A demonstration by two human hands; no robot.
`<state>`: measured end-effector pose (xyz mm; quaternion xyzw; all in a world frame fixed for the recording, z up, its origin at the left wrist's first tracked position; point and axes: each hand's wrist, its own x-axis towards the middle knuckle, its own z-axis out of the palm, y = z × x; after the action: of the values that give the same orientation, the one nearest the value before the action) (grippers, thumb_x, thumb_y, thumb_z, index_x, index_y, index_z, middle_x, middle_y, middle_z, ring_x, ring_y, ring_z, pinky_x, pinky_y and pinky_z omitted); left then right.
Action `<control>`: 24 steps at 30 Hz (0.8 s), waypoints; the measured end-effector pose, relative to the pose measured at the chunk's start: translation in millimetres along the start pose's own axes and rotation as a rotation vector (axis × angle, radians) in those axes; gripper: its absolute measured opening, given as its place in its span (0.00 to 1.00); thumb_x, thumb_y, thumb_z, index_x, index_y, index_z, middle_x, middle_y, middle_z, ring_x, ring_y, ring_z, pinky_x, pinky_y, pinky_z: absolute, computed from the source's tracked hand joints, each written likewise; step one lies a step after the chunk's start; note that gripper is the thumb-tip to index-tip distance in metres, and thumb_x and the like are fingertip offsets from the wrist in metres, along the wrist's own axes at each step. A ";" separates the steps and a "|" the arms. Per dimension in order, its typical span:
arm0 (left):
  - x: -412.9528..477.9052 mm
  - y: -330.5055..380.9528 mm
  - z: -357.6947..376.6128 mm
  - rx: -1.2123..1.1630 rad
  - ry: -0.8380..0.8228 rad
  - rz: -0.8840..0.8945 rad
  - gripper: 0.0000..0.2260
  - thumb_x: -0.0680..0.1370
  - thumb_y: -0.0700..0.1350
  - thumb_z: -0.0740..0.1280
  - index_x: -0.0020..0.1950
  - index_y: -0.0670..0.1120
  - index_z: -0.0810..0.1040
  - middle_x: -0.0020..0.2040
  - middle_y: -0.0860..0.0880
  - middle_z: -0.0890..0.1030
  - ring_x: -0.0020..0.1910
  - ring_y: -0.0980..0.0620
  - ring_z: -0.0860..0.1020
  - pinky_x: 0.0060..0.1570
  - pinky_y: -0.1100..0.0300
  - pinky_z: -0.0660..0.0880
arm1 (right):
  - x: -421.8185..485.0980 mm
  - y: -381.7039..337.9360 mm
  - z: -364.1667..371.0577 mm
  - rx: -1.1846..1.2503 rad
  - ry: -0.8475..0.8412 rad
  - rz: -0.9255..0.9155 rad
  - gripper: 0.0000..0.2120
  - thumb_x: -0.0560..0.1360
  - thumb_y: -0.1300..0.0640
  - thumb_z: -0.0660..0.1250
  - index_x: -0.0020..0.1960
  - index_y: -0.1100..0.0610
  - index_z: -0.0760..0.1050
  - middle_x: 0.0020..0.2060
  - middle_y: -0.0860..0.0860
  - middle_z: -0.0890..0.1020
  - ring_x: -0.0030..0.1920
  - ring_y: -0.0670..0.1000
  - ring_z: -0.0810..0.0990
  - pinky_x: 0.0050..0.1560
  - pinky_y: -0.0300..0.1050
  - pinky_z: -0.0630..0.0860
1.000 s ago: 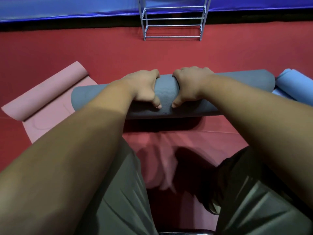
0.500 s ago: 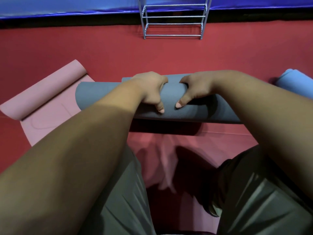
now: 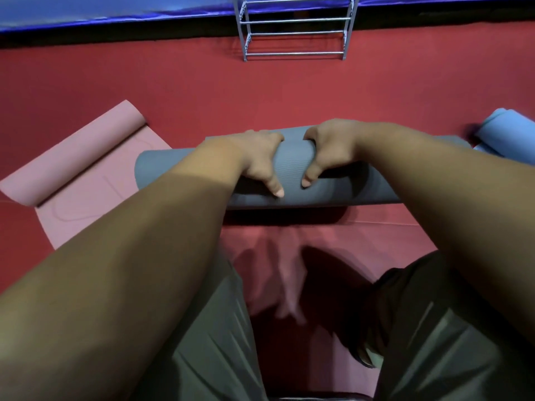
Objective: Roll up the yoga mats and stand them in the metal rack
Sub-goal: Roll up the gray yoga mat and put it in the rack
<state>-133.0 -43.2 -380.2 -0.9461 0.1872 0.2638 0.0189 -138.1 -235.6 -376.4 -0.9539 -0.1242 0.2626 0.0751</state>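
A grey yoga mat (image 3: 292, 166), rolled into a thick tube, lies crosswise on the red floor in front of my knees. My left hand (image 3: 257, 160) and my right hand (image 3: 327, 149) both grip its middle from above, fingers over the far side and thumbs on the near side. A pink yoga mat (image 3: 86, 175), partly rolled at its far end, lies at the left. At the right edge rests a light blue rolled mat (image 3: 509, 134). The metal rack (image 3: 295, 27) stands empty at the far side, against the blue wall.
Red floor padding (image 3: 289, 91) stretches between the grey roll and the rack. A blue padded wall (image 3: 115, 10) runs along the back. My knees in grey trousers (image 3: 202, 342) fill the near foreground.
The grey roll has shifted slightly and its far layer now shows above my left hand. My right hand has moved back toward the middle of the roll.
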 end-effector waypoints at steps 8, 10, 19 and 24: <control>-2.1 -1.0 -8.7 0.044 0.065 0.020 0.46 0.55 0.69 0.83 0.67 0.52 0.71 0.56 0.53 0.77 0.56 0.43 0.79 0.58 0.46 0.80 | 1.6 2.2 -3.8 0.045 -0.090 0.015 0.53 0.58 0.30 0.83 0.75 0.53 0.71 0.67 0.53 0.81 0.64 0.58 0.79 0.69 0.55 0.76; -2.8 -3.8 -9.6 0.025 0.052 0.017 0.44 0.57 0.68 0.83 0.66 0.52 0.73 0.56 0.53 0.79 0.54 0.44 0.79 0.58 0.47 0.80 | 1.2 -3.5 -1.6 0.000 -0.114 0.019 0.66 0.55 0.29 0.84 0.83 0.54 0.60 0.75 0.54 0.75 0.72 0.59 0.76 0.73 0.58 0.73; 6.0 -2.6 0.0 -0.065 0.009 0.014 0.52 0.61 0.65 0.85 0.79 0.50 0.67 0.70 0.49 0.78 0.64 0.44 0.78 0.65 0.52 0.76 | -1.5 -3.9 9.9 -0.070 0.008 -0.028 0.38 0.58 0.34 0.84 0.59 0.51 0.74 0.49 0.51 0.83 0.50 0.57 0.81 0.48 0.49 0.78; 4.7 0.2 -2.1 0.086 0.097 0.071 0.58 0.54 0.72 0.82 0.79 0.55 0.64 0.70 0.50 0.72 0.70 0.42 0.73 0.68 0.42 0.73 | -6.3 13.0 6.3 0.032 0.019 -0.028 0.33 0.60 0.33 0.82 0.57 0.49 0.78 0.48 0.48 0.84 0.49 0.54 0.83 0.52 0.51 0.81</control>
<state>-128.3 -45.3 -380.8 -0.9487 0.2327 0.2099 0.0411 -144.1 -249.4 -381.5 -0.9532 -0.1324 0.2547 0.0951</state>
